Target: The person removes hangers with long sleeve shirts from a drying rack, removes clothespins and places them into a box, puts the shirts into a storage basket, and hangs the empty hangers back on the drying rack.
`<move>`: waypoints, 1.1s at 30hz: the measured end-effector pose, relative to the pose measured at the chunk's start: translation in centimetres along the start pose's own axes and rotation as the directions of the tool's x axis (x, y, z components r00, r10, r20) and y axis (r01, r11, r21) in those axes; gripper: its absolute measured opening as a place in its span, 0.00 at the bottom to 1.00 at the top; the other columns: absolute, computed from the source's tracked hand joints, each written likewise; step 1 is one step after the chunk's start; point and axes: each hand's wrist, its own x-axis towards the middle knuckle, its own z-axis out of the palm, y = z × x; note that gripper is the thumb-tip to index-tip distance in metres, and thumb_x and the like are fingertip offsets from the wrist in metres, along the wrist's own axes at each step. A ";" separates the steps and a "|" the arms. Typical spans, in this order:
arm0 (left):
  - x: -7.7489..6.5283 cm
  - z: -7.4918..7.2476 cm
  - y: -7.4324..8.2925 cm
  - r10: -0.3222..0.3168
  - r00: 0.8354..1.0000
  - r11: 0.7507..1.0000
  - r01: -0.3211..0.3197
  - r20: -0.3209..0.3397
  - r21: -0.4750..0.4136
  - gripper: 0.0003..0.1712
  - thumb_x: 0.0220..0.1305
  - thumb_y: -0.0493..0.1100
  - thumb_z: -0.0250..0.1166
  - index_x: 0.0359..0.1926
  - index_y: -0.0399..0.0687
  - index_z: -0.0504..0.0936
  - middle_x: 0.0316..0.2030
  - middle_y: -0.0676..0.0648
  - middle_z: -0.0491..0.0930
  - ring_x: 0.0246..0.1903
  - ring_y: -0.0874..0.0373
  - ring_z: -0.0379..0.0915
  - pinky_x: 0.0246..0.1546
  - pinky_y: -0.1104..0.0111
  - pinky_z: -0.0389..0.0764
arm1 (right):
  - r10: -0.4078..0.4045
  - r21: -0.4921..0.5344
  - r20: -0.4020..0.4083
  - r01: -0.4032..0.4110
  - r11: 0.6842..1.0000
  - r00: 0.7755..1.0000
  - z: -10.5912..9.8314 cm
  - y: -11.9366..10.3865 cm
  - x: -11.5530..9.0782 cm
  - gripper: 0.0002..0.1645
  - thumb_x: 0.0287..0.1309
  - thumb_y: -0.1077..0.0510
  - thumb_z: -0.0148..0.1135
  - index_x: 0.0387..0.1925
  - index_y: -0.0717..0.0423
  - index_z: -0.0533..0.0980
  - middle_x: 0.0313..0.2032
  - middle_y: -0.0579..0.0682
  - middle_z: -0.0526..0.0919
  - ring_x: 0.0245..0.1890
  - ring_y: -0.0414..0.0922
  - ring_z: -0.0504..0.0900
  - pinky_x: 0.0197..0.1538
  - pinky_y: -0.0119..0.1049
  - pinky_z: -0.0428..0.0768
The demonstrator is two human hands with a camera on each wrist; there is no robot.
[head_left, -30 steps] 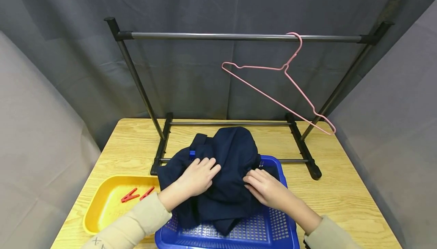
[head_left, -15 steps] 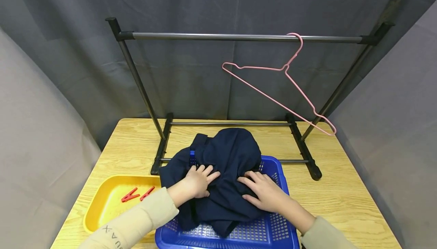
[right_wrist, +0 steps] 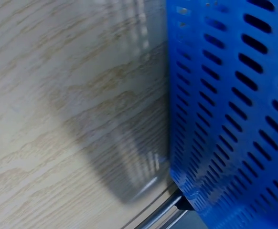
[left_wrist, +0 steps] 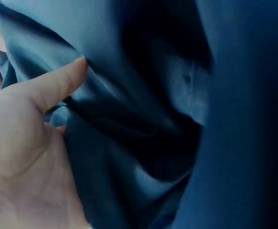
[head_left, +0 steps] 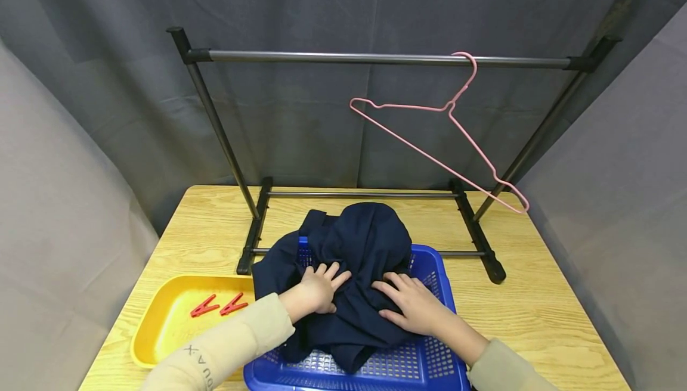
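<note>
A dark navy garment lies bunched in a blue perforated basket, part of it draped over the far rim. My left hand rests on the cloth with its fingers spread. In the left wrist view, the thumb of the left hand stretches over deep folds of the garment. My right hand lies on the right side of the garment with relaxed, slightly bent fingers. The right wrist view shows only the outside wall of the basket and the table, not the hand.
A black rack stands behind the basket, with a pink hanger hooked on its bar toward the right. At the left, a yellow tray holds red clothespins. Grey curtains surround the wooden table.
My left hand has moved down and slightly right across the garment, its fingers spreading. The right hand has shifted slightly left over the cloth, and its fingers have loosened.
</note>
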 end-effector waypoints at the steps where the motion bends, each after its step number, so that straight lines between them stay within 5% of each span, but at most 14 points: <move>1: 0.0 0.0 0.0 0.000 1.000 1.000 0.000 -0.002 -0.003 0.44 0.53 0.66 0.59 0.68 0.70 0.50 0.66 0.55 0.53 0.60 0.57 0.56 0.51 0.62 0.65 | 0.002 0.002 0.002 -0.002 1.000 1.000 0.1 0.0 0.0 0.30 0.54 0.43 0.60 0.57 0.47 0.68 0.51 0.52 0.70 0.45 0.49 0.72 0.42 0.46 0.73; 15: -0.9 -1.3 -1.1 0.053 0.999 0.990 -0.054 -0.011 -0.130 0.39 0.55 0.63 0.60 0.66 0.67 0.56 0.63 0.52 0.58 0.58 0.54 0.60 0.53 0.59 0.66 | 0.037 0.071 0.069 -0.042 0.997 0.997 -0.7 0.2 -0.1 0.30 0.55 0.40 0.58 0.59 0.43 0.66 0.53 0.50 0.69 0.51 0.47 0.70 0.49 0.48 0.72; 23: -1.2 -3.8 -4.4 0.157 0.981 0.909 -0.189 -0.114 -0.370 0.26 0.60 0.56 0.58 0.58 0.55 0.69 0.52 0.47 0.74 0.52 0.52 0.70 0.51 0.57 0.69 | 0.009 0.156 0.148 -0.033 0.987 0.989 -3.4 0.8 0.1 0.32 0.55 0.37 0.55 0.59 0.41 0.66 0.53 0.47 0.70 0.52 0.46 0.71 0.51 0.51 0.69; 26: -0.9 -4.6 -5.7 0.126 0.965 0.892 -0.212 -0.231 -0.398 0.17 0.61 0.53 0.59 0.47 0.49 0.74 0.40 0.48 0.77 0.42 0.54 0.74 0.43 0.59 0.73 | 0.009 0.167 0.148 -0.034 0.985 0.989 -4.5 1.4 0.3 0.32 0.55 0.36 0.54 0.59 0.42 0.66 0.52 0.46 0.71 0.53 0.46 0.71 0.52 0.51 0.68; 29: -0.3 -4.7 -6.8 0.034 0.924 0.897 -0.197 -0.382 -0.396 0.12 0.61 0.50 0.60 0.40 0.47 0.74 0.35 0.48 0.74 0.37 0.53 0.73 0.37 0.59 0.73 | 0.015 0.189 0.100 -0.034 0.981 0.995 -5.7 2.1 0.8 0.29 0.55 0.39 0.56 0.57 0.44 0.69 0.52 0.45 0.73 0.53 0.46 0.71 0.52 0.51 0.69; 31: 0.3 -4.5 -7.5 -0.048 0.895 0.902 -0.151 -0.443 -0.404 0.14 0.61 0.49 0.59 0.43 0.46 0.74 0.40 0.46 0.74 0.42 0.51 0.71 0.40 0.57 0.72 | 0.025 0.202 0.042 -0.033 0.979 0.999 -6.5 2.6 1.2 0.27 0.56 0.42 0.58 0.55 0.46 0.70 0.51 0.45 0.74 0.52 0.46 0.72 0.51 0.51 0.70; 33: 0.9 -4.2 -7.9 -0.125 0.884 0.904 -0.086 -0.451 -0.420 0.18 0.62 0.49 0.57 0.50 0.46 0.72 0.48 0.43 0.71 0.50 0.48 0.67 0.46 0.54 0.69 | 0.038 0.224 -0.020 -0.032 0.974 0.999 -7.1 3.1 1.7 0.25 0.56 0.46 0.59 0.54 0.49 0.70 0.51 0.47 0.74 0.52 0.47 0.73 0.51 0.50 0.71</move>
